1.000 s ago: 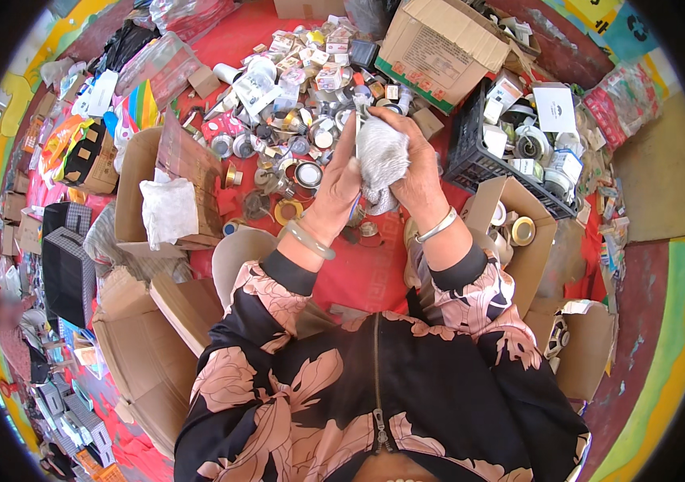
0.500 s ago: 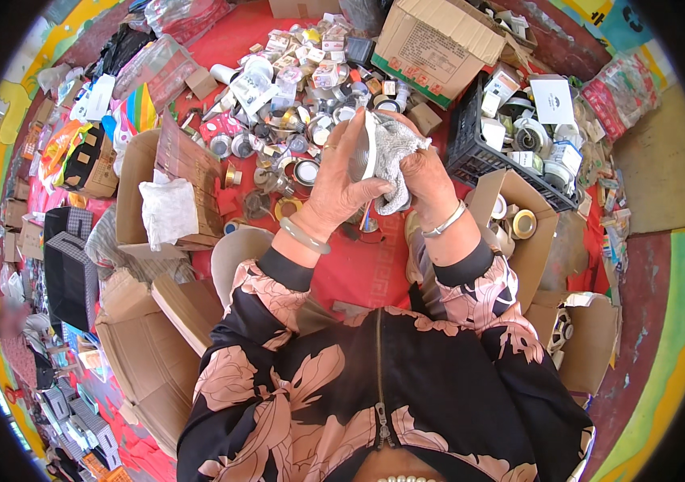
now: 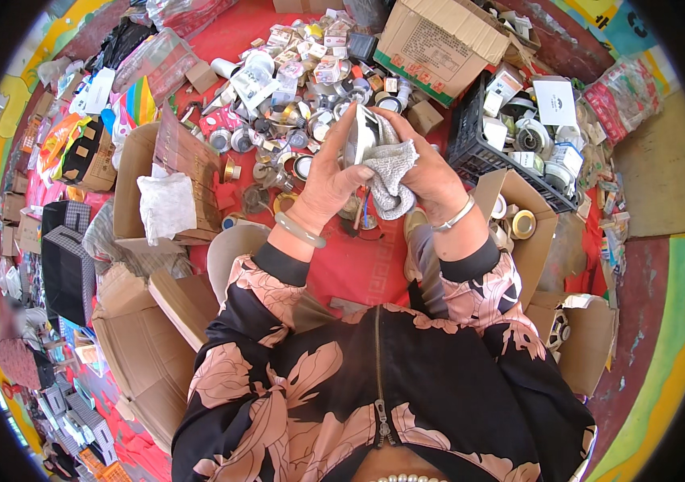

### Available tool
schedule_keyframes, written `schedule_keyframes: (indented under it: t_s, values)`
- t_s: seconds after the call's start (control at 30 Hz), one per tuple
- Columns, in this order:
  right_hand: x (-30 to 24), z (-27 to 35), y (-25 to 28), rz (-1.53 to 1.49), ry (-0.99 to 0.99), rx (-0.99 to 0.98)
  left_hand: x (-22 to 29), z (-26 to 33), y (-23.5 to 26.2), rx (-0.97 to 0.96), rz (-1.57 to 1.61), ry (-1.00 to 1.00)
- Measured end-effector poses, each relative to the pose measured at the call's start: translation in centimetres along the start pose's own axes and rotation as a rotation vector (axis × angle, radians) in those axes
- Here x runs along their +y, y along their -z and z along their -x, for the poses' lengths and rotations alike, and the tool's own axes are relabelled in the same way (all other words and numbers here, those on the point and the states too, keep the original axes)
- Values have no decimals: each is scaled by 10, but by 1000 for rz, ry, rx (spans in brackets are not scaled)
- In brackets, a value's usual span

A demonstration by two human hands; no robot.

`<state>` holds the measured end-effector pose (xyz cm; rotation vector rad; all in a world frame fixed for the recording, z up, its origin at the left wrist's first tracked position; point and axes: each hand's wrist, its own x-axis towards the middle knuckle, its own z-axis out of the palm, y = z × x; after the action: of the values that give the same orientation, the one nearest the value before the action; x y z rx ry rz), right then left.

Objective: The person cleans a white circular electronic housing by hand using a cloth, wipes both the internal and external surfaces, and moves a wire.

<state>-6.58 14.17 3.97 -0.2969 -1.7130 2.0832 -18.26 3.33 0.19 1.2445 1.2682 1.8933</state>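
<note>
Up in front of me, my left hand [image 3: 330, 178] grips a round white-and-silver piece with a rim, perhaps a light fitting [image 3: 358, 141]; its exact kind is hard to make out. My right hand [image 3: 432, 178] holds a crumpled grey knitted cloth [image 3: 393, 173] pressed against the same piece. Part of the cloth hangs below the fingers. Both hands are closed, close together, with the piece and cloth between them. The far side of the piece is hidden by my fingers and the cloth.
Beyond my hands, small boxes and round metal fittings [image 3: 298, 138] lie heaped on red floor covering [image 3: 358, 269]. A black plastic crate [image 3: 471, 145] of parts stands right, near cardboard boxes [image 3: 439, 48]. Left is an open carton [image 3: 135, 181] with white cloth [image 3: 167, 206]. Another person [image 3: 17, 353] is far left.
The round piece has turned in my hands and shows more of its dark-and-silver side. The grey cloth has shifted slightly down, and its loose end hangs differently.
</note>
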Motion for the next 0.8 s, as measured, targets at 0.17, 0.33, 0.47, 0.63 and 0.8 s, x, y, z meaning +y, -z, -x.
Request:
schedule_keyframes:
  t_s: [0.17,0.33,0.47,0.63,0.8]
  values:
    - [8,1,-6,-218,129,67,-6,0,-16,11,224,7]
    - [13,-4,-4,-162,182,88,-7,3,-7,37,89,11]
    - [9,-12,5,-324,-31,224,22,-5,-8,132,142,83]
    - [14,-16,33,-492,-74,408,17,-8,1,324,-639,-73]
    - [15,-10,7,-98,9,241,1,-6,-4,192,-1147,-237]
